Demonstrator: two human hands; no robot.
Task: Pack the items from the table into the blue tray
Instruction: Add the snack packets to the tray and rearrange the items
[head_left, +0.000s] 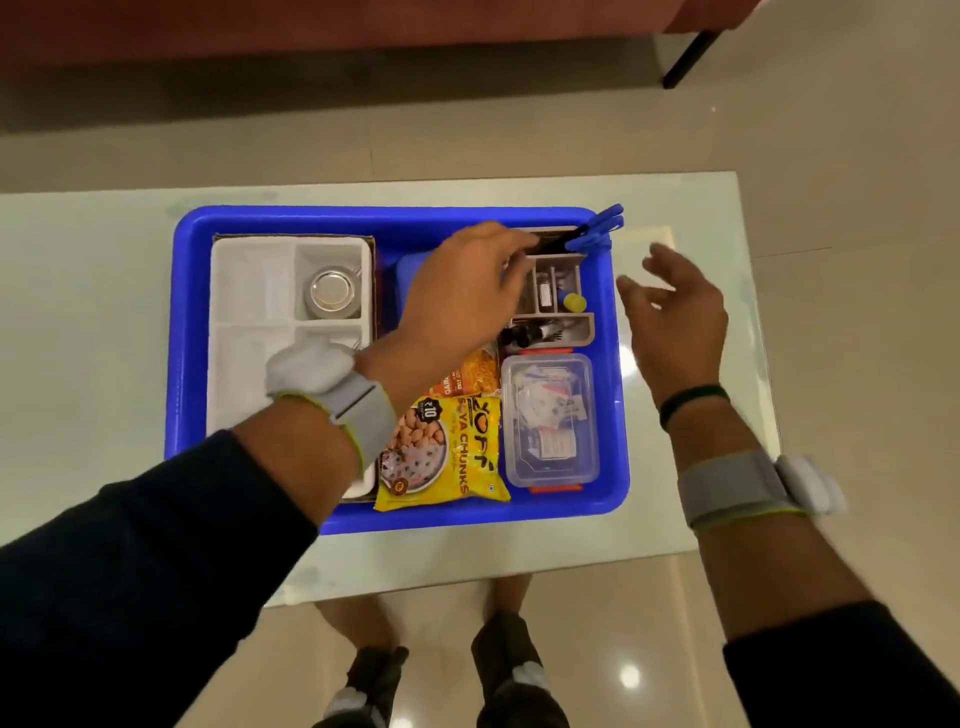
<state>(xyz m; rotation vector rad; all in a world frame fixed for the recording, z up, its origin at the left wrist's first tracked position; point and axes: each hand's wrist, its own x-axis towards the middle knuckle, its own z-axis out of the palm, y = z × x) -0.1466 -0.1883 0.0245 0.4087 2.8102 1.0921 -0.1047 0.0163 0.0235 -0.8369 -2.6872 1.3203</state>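
Bundle of slim blue-topped plastic pens (597, 228) leans in the far slot of a grey plastic desk organiser (584, 332), in the far-right corner of the blue plastic tray (363, 215). Light, stiff, likely to fan apart; best pinched low, all together. Left hand (462, 291) pinches their dark ends. Right hand (680, 317) spread, holding nothing, beside the tray above the pale glass table (78, 312).

A glossy beige tiled floor (831, 130) is seen on all sides, crossed by faint grout lines. A red-brown piece of furniture (311, 31) is set along the far edge, carried at the far right by a slanted black leg (688, 57). On the near floor, at centre, two dark shoes (514, 670) with pale patches are placed side by side. Just to their right a bright glare spot (629, 675) is reflected.
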